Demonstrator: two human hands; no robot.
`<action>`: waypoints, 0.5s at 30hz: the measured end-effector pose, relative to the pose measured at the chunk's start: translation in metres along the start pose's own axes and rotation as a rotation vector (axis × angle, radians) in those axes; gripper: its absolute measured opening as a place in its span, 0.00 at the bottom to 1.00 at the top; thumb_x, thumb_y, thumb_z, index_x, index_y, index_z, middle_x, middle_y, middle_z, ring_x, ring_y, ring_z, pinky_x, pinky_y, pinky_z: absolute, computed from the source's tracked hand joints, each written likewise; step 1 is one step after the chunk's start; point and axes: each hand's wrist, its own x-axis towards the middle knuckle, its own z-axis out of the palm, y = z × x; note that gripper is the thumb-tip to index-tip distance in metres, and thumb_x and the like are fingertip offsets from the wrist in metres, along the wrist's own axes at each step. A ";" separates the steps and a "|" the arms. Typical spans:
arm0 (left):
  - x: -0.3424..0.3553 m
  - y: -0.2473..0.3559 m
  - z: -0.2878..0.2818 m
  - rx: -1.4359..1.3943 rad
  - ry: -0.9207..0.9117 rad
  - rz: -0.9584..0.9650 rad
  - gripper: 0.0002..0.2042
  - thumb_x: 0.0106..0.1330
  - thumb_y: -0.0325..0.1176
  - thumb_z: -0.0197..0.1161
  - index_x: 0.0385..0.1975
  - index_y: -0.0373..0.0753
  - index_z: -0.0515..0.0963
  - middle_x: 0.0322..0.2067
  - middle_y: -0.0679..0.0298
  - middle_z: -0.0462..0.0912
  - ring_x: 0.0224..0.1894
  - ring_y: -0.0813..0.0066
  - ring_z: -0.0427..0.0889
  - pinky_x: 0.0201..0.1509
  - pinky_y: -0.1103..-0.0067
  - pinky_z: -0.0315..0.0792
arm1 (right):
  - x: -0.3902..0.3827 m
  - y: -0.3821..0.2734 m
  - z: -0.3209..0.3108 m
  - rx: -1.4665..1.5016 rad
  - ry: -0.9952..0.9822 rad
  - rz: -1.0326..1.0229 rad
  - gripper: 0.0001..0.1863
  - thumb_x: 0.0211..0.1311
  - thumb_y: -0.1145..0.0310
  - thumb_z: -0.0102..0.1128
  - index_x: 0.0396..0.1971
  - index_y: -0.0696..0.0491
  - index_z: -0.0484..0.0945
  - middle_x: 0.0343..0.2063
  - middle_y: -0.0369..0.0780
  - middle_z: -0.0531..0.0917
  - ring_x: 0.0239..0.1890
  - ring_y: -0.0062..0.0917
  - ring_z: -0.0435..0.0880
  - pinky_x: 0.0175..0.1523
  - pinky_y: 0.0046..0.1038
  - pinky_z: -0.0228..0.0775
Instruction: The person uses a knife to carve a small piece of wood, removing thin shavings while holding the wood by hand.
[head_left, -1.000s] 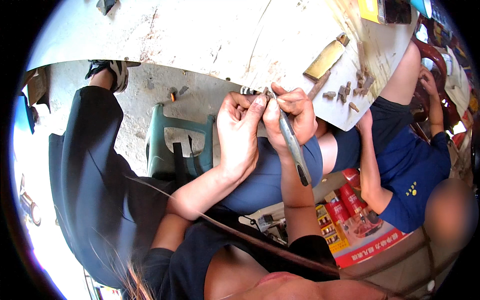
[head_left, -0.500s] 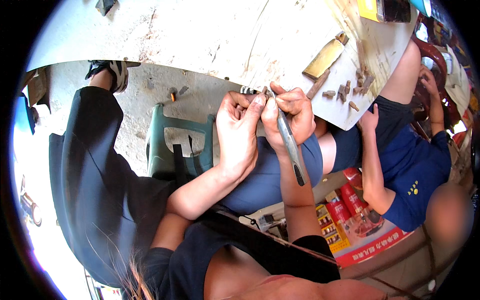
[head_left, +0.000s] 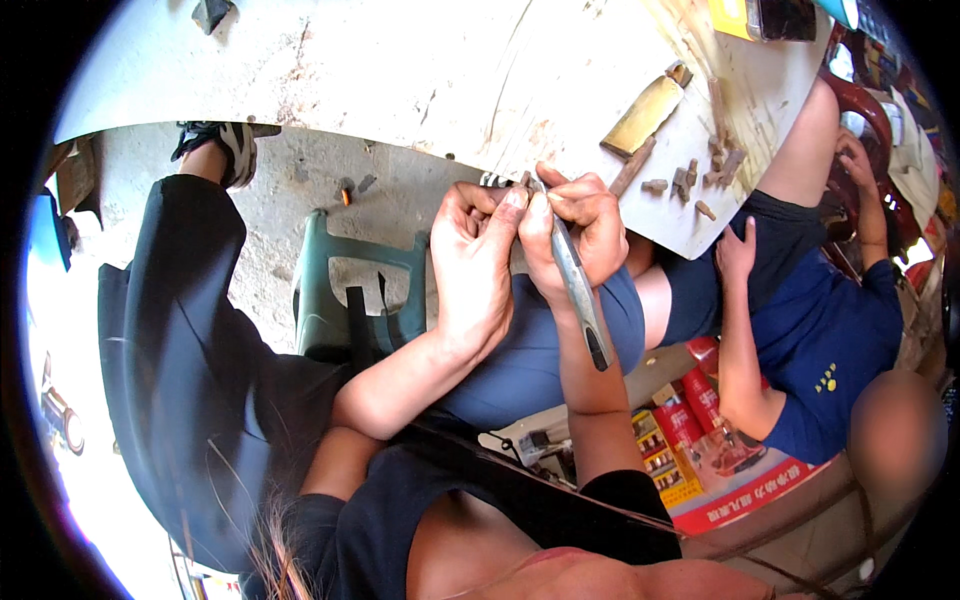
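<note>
My left hand (head_left: pixel 472 260) is closed at the table's near edge, its thumb and fingers pinching a small brown piece (head_left: pixel 525 181) that looks like wood or root. Only the tip of that piece shows; the fingers cover the rest. Right beside it, my right hand (head_left: pixel 590 230) is wrapped round a grey metal utility knife (head_left: pixel 580 295). The knife's handle slants down toward my forearm, and its front end meets the brown piece between the two thumbs. The blade itself is too small to make out.
On the white table (head_left: pixel 400 80) lie several brown chunks (head_left: pixel 685 180), a brown stick (head_left: pixel 632 167) and a broad cleaver-like blade (head_left: pixel 645 115). A green plastic stool (head_left: pixel 315 290) stands below the table. At right sits a person in a blue shirt (head_left: pixel 825 340), close to the table's corner.
Both hands keep their grip and have shifted only very slightly. The knife's angle looks almost the same. The seated person's nearer hand has moved a little.
</note>
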 end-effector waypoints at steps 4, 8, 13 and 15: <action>-0.001 0.002 0.003 0.012 0.007 -0.015 0.07 0.65 0.22 0.57 0.29 0.37 0.65 0.29 0.62 0.77 0.34 0.84 0.74 0.42 0.85 0.70 | 0.002 0.000 -0.002 0.004 -0.028 -0.007 0.12 0.49 0.76 0.64 0.19 0.58 0.67 0.16 0.41 0.73 0.19 0.28 0.75 0.37 0.35 0.81; -0.001 0.003 0.003 0.017 0.013 -0.025 0.08 0.66 0.22 0.57 0.28 0.38 0.64 0.28 0.63 0.76 0.32 0.84 0.73 0.40 0.85 0.70 | 0.006 -0.002 -0.009 0.065 -0.104 0.065 0.11 0.49 0.77 0.63 0.20 0.59 0.67 0.17 0.41 0.74 0.20 0.28 0.76 0.38 0.36 0.81; -0.001 0.004 0.005 0.003 0.025 -0.027 0.09 0.66 0.22 0.56 0.28 0.38 0.63 0.28 0.63 0.75 0.30 0.83 0.72 0.37 0.85 0.69 | 0.000 0.002 -0.005 0.088 -0.015 0.091 0.10 0.49 0.76 0.63 0.22 0.59 0.68 0.17 0.41 0.74 0.21 0.28 0.77 0.38 0.34 0.81; -0.001 0.003 0.005 -0.001 0.017 -0.023 0.08 0.66 0.22 0.56 0.28 0.38 0.63 0.28 0.63 0.75 0.30 0.83 0.72 0.37 0.85 0.69 | -0.002 0.002 -0.004 0.091 -0.001 0.083 0.10 0.49 0.76 0.63 0.22 0.59 0.68 0.17 0.41 0.74 0.21 0.28 0.77 0.38 0.33 0.81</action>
